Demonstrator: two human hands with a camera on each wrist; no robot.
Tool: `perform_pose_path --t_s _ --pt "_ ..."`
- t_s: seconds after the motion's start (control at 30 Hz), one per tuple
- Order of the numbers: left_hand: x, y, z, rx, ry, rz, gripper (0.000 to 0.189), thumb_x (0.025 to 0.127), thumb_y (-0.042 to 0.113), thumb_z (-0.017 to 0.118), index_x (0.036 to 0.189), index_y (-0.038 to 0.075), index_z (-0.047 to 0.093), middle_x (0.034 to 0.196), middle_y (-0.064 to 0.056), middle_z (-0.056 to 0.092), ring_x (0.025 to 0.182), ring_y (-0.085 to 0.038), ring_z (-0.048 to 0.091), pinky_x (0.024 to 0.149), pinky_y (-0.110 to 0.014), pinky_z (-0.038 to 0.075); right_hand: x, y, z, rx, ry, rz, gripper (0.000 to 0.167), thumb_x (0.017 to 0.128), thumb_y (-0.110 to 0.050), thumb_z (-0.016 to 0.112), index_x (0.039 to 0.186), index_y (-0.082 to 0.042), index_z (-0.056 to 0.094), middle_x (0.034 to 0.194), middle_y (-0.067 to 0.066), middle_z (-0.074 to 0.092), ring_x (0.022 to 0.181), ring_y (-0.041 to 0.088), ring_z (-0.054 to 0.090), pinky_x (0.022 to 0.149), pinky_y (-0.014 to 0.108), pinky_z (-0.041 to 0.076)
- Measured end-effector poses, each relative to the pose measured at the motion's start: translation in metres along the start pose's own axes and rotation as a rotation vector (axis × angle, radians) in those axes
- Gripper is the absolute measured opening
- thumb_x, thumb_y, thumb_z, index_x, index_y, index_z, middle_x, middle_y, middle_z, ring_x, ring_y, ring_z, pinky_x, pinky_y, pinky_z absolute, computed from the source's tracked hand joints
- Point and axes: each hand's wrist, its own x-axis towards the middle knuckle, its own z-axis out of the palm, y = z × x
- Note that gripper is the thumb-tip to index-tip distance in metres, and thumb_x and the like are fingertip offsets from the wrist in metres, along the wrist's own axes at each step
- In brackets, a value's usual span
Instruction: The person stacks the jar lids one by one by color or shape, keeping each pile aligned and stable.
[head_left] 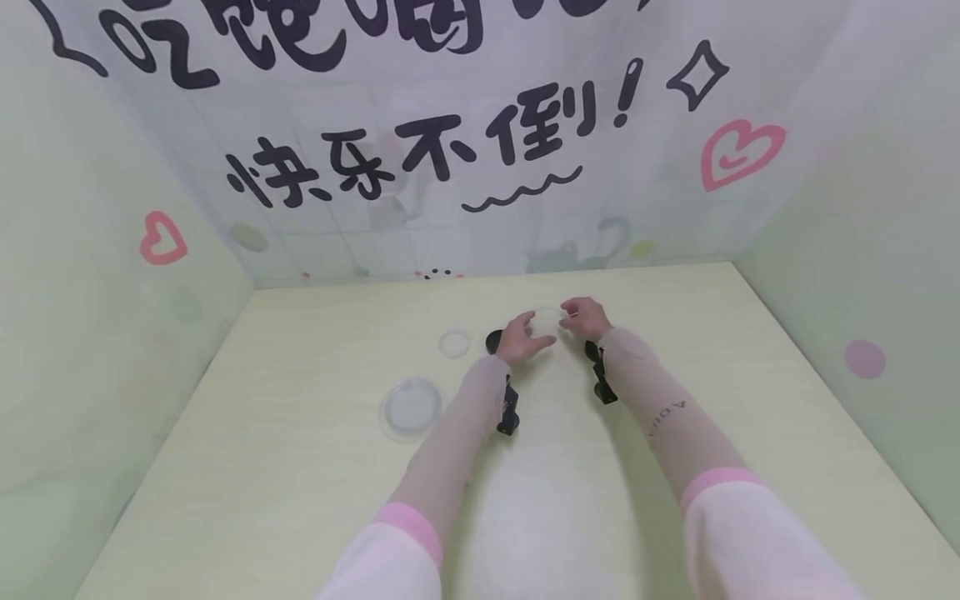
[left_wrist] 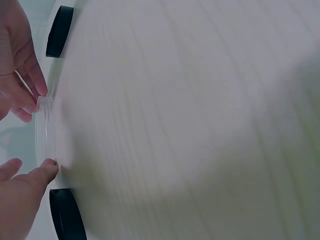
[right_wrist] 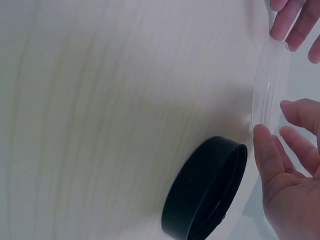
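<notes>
A clear, shallow round lid (head_left: 547, 318) lies between the two hands at the back of the table; the right wrist view shows the same lid (right_wrist: 267, 82) from the side. My left hand (head_left: 522, 338) is spread at its left and near side, thumb apart from the fingers. In the left wrist view, a digit of this left hand (left_wrist: 25, 192) meets the rim. On the other side my right hand (head_left: 588, 318) touches the rim with its fingertips. Whether the lid is off the table cannot be told.
A black round lid-like piece (head_left: 493, 340) sits left of the left hand. Another black round piece (right_wrist: 205, 190) is near the right hand. Further left are a small clear disc (head_left: 453, 343) and a larger clear round piece (head_left: 411, 408). A printed cloth wall (head_left: 420, 242) rises behind.
</notes>
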Motion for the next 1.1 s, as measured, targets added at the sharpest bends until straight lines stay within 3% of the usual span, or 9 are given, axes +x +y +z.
perform_pose_path --t_s 0.07,0.1,0.23,0.37,0.47,0.7,0.8,0.83,1.1 --pt "-0.001 -0.001 0.000 0.003 -0.005 0.006 0.067 0.081 0.023 0.065 0.135 0.003 0.032 0.137 -0.013 0.035 0.118 -0.027 0.042 0.095 -0.032 0.037 -0.002 -0.007 -0.002 -0.004 -0.043 0.047 0.050 0.078 -0.023 0.067 0.121 -0.003 0.052 0.117 0.018 0.053 0.102 0.029 0.051 0.083 0.037 0.044" --pt "-0.001 -0.001 0.000 0.004 -0.006 0.010 0.067 0.080 0.023 0.065 0.135 0.003 0.032 0.137 -0.013 0.036 0.118 -0.027 0.042 0.094 -0.032 0.037 -0.005 -0.009 -0.004 0.001 -0.043 0.026 0.049 0.077 -0.023 0.068 0.119 -0.002 0.053 0.114 0.018 0.054 0.100 0.029 0.052 0.081 0.037 0.045" --pt "-0.004 0.000 -0.002 0.004 -0.005 0.021 0.065 0.080 0.023 0.065 0.134 0.004 0.034 0.136 -0.013 0.037 0.117 -0.027 0.043 0.094 -0.031 0.038 -0.046 -0.068 -0.022 -0.037 -0.052 0.087 0.040 0.081 -0.013 0.062 0.117 0.002 0.053 0.113 0.021 0.053 0.103 0.031 0.049 0.086 0.040 0.042" --pt "-0.008 0.001 -0.002 0.019 0.010 0.013 0.062 0.080 0.022 0.065 0.133 0.005 0.037 0.135 -0.014 0.038 0.116 -0.027 0.044 0.093 -0.032 0.039 -0.080 -0.107 -0.033 -0.065 -0.061 0.112 0.035 0.084 -0.006 0.055 0.117 0.007 0.051 0.113 0.025 0.051 0.103 0.034 0.047 0.087 0.041 0.041" --pt "-0.010 -0.001 -0.001 0.053 0.021 0.008 0.061 0.080 0.023 0.065 0.132 0.006 0.039 0.133 -0.014 0.040 0.115 -0.026 0.045 0.092 -0.032 0.040 -0.085 -0.111 -0.033 -0.071 -0.069 0.119 0.035 0.085 -0.004 0.053 0.117 0.008 0.050 0.113 0.026 0.050 0.102 0.035 0.047 0.086 0.042 0.041" --pt "-0.012 -0.002 -0.001 0.095 0.051 0.022 0.053 0.081 0.017 0.064 0.129 0.005 0.043 0.130 -0.017 0.044 0.112 -0.027 0.048 0.090 -0.032 0.041 -0.064 -0.076 -0.024 -0.030 -0.052 0.066 0.029 0.080 -0.007 0.061 0.108 0.000 0.059 0.100 0.018 0.056 0.089 0.029 0.052 0.074 0.038 0.046" --pt "-0.013 -0.001 -0.001 0.110 0.056 0.017 0.051 0.082 0.015 0.063 0.128 0.005 0.045 0.128 -0.017 0.045 0.110 -0.026 0.050 0.089 -0.031 0.042 -0.071 -0.084 -0.026 -0.026 -0.046 0.073 0.029 0.080 -0.004 0.059 0.108 0.002 0.059 0.100 0.020 0.056 0.090 0.030 0.052 0.074 0.038 0.046" --pt "-0.013 -0.001 -0.001 0.113 0.055 0.015 0.050 0.082 0.015 0.063 0.127 0.005 0.045 0.128 -0.016 0.046 0.109 -0.026 0.050 0.089 -0.031 0.042 -0.079 -0.095 -0.029 -0.042 -0.061 0.111 0.030 0.081 -0.002 0.056 0.110 0.004 0.056 0.104 0.022 0.054 0.094 0.033 0.050 0.079 0.041 0.045" --pt "-0.015 -0.003 -0.004 0.107 0.085 -0.027 0.046 0.078 0.008 0.064 0.122 0.003 0.051 0.115 -0.013 0.056 0.102 -0.023 0.055 0.085 -0.028 0.044 -0.103 -0.112 -0.033 -0.060 -0.037 0.081 0.025 0.083 0.000 0.051 0.106 0.005 0.058 0.100 0.019 0.055 0.090 0.029 0.050 0.078 0.036 0.043"
